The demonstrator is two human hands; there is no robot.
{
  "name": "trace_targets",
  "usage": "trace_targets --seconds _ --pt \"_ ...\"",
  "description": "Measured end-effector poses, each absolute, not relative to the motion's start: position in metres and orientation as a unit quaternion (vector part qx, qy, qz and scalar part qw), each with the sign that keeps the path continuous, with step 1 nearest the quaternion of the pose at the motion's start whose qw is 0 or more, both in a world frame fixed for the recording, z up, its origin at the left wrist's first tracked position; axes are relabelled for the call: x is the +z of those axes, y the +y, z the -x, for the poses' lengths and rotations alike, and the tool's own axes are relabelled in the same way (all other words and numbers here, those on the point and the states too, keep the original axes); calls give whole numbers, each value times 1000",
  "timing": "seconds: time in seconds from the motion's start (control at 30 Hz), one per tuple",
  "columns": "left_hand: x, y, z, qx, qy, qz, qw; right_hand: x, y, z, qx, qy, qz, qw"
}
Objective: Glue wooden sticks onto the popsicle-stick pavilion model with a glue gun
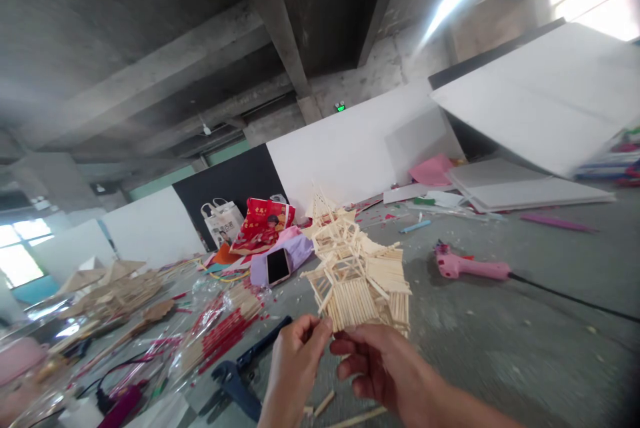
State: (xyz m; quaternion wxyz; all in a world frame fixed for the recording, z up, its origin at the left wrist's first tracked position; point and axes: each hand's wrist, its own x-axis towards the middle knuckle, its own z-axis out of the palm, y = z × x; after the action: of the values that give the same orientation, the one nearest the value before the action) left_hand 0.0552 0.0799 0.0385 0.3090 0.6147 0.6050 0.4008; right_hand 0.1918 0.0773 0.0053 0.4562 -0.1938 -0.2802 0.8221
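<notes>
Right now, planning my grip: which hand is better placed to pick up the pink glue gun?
Probably the right hand: it is nearer the pink glue gun, on that side of the wooden stick model, while the left hand pinches its far edge.

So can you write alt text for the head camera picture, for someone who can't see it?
A left hand and a right hand hold up a wooden stick tower model. Around it on the grey floor lie a pink hot glue gun, a phone and plastic-wrapped bundles of sticks.
</notes>
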Motion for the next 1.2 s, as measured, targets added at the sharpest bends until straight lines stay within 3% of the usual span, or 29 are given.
trace_targets --seconds 1.2 --pt "39 74 -59 414 614 -607 289 4 74 -193 837 -291 195 420"
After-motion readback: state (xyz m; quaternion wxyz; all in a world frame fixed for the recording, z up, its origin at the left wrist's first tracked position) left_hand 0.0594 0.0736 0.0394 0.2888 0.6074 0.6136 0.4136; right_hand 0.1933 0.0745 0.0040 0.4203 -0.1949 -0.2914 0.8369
